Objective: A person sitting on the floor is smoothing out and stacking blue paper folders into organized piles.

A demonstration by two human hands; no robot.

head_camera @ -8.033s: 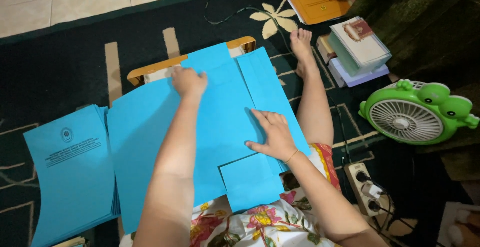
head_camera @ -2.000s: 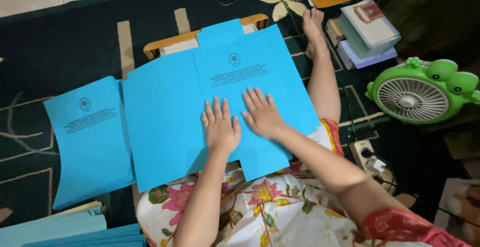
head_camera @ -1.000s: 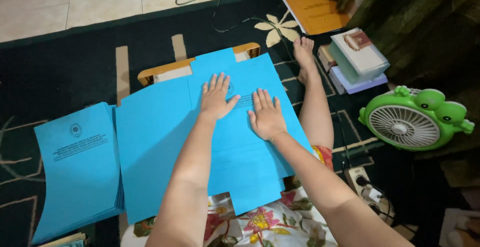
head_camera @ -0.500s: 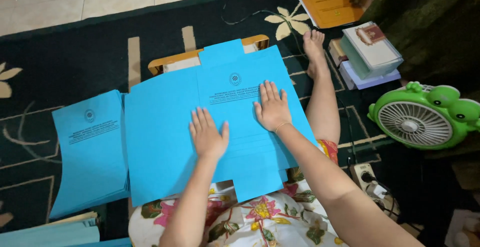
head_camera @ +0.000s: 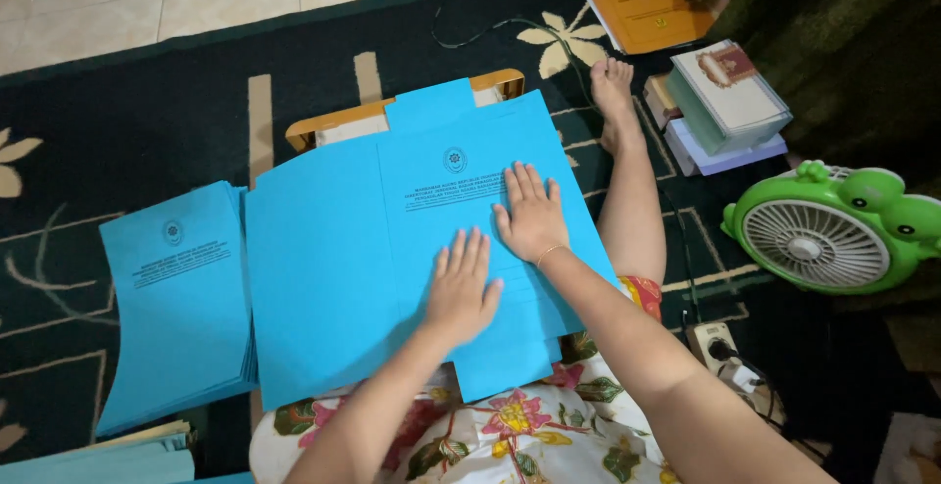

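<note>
**A:** ok left to right, what's where? At 9 o'clock there's a stack of blue folders [head_camera: 176, 303] on the dark rug [head_camera: 127, 112].

**B:** yep, and dead centre is the open blue folder [head_camera: 343, 278] lying on a small wooden surface [head_camera: 314, 131]. Left hand [head_camera: 461, 288] is flat on it, grip wide, fingers spread, holding nothing. Right hand [head_camera: 532, 217] touches it just at 1 o'clock, same flat palm.

**A:** and at 3 o'clock?

**B:** green frog-shaped fan [head_camera: 833, 234], with a pile of books [head_camera: 730, 102] above it.
</note>
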